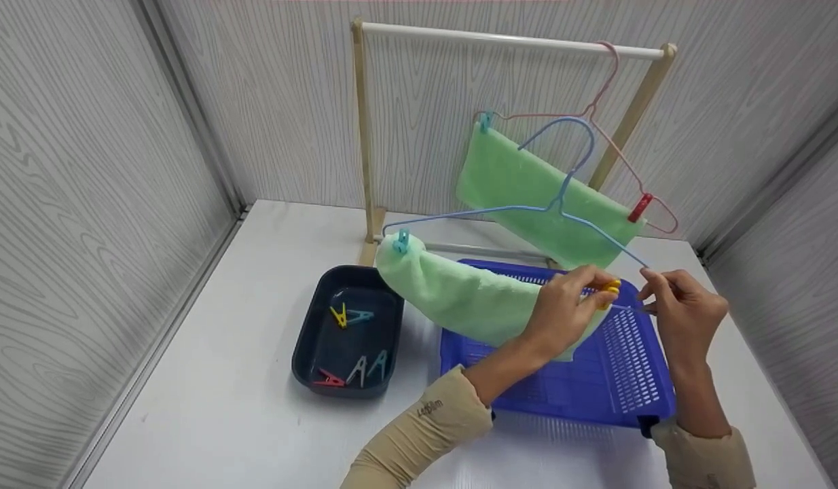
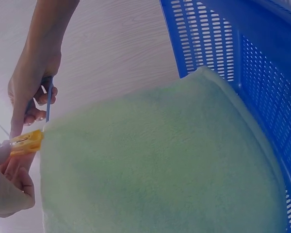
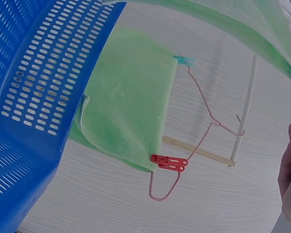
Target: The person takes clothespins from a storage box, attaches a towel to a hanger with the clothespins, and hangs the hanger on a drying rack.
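My left hand [image 1: 561,309] pinches a yellow clothespin [image 1: 608,295] at the right end of a pale green cloth [image 1: 473,299]. This cloth hangs along the lower bar of a blue wire hanger [image 1: 507,208], with a teal clothespin [image 1: 402,242] at its left end. My right hand [image 1: 687,312] grips the hanger near its right corner. In the left wrist view the yellow clothespin [image 2: 26,142] sits at the cloth's corner, between the left fingers; whether its jaws are fully closed cannot be told. The right wrist view shows the right hand [image 3: 290,179] on the blue wire.
A second green cloth [image 1: 541,197] hangs from a pink hanger [image 1: 616,153] on the rack's white rod [image 1: 500,37], held by teal and red clothespins. Below my hands is a blue perforated basket [image 1: 561,401]. A dark tub [image 1: 303,339] with several clothespins stands to its left.
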Demonstrator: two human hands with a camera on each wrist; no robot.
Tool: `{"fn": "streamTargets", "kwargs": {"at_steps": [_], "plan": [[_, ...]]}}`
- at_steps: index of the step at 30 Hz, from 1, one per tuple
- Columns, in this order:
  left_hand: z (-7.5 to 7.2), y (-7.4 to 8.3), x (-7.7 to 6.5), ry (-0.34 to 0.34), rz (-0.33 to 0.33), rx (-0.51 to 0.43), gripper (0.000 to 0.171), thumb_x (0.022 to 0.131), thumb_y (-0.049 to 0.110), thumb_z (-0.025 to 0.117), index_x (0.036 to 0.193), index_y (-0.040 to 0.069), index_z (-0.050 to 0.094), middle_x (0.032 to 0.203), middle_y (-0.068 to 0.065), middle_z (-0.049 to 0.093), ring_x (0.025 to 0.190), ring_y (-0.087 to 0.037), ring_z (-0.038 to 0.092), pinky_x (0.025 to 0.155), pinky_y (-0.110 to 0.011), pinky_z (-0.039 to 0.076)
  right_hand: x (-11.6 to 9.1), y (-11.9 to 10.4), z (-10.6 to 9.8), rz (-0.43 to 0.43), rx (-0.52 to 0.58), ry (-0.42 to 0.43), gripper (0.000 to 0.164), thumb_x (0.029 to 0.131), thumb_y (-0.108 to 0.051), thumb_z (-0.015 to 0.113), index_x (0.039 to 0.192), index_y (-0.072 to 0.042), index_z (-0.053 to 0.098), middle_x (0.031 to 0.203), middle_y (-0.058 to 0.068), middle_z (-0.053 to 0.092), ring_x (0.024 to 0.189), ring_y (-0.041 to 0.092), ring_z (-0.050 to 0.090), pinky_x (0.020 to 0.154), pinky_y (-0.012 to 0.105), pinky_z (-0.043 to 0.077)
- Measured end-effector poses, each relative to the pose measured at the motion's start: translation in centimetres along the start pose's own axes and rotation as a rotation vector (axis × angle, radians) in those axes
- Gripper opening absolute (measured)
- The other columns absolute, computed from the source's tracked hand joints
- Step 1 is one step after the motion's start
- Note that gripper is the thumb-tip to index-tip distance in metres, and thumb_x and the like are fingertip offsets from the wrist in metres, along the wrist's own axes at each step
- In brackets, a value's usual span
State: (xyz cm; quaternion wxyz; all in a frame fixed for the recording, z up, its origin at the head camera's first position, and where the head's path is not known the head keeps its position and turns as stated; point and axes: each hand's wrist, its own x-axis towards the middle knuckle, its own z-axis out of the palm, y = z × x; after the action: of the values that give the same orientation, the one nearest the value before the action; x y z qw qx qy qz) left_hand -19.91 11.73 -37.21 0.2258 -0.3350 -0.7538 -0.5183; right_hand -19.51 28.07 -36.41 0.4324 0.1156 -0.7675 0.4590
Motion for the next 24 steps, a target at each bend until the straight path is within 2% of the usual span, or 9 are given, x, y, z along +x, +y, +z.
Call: {"fn": "streamTargets", "kwargs": {"at_steps": [7, 17, 24], "plan": [[0.2, -0.4, -0.1, -0.029, -0.004, 0.016, 0.019, 0.09, 0.021, 0.056, 0.101, 0.008, 0.062, 0.094, 0.003, 0.064, 0.09, 0.002, 0.054, 0.083, -0.01, 0.033, 0.0, -0.5, 0.1, -0.008, 0.022, 0.009, 0.012, 0.082, 0.009, 0.063, 0.071, 0.014, 0.062, 0.06, -0.002, 0.06, 0.049, 0.002, 0.056, 0.049, 0.012, 0.045], [0.1, -0.7, -0.3, -0.032, -0.005, -0.023, 0.014, 0.089, 0.016, 0.058, 0.097, 0.006, 0.064, 0.09, 0.002, 0.064, 0.083, 0.003, 0.054, 0.073, -0.007, 0.04, -0.2, 0.0, 0.4, -0.03, 0.071, 0.027, 0.013, 0.081, 0.01, 0.062, 0.069, 0.015, 0.061, 0.058, 0.003, 0.059, 0.046, 0.001, 0.055, 0.047, 0.011, 0.044], [0.1, -0.9, -0.4, -0.049, -0.009, -0.025, 0.014, 0.089, 0.015, 0.057, 0.099, 0.005, 0.062, 0.093, 0.001, 0.064, 0.085, 0.003, 0.055, 0.073, -0.007, 0.041, -0.3, -1.0, 0.5, -0.035, 0.114, 0.024, 0.014, 0.081, 0.011, 0.062, 0.068, 0.016, 0.061, 0.058, 0.006, 0.059, 0.045, 0.003, 0.053, 0.048, 0.011, 0.044]]}}
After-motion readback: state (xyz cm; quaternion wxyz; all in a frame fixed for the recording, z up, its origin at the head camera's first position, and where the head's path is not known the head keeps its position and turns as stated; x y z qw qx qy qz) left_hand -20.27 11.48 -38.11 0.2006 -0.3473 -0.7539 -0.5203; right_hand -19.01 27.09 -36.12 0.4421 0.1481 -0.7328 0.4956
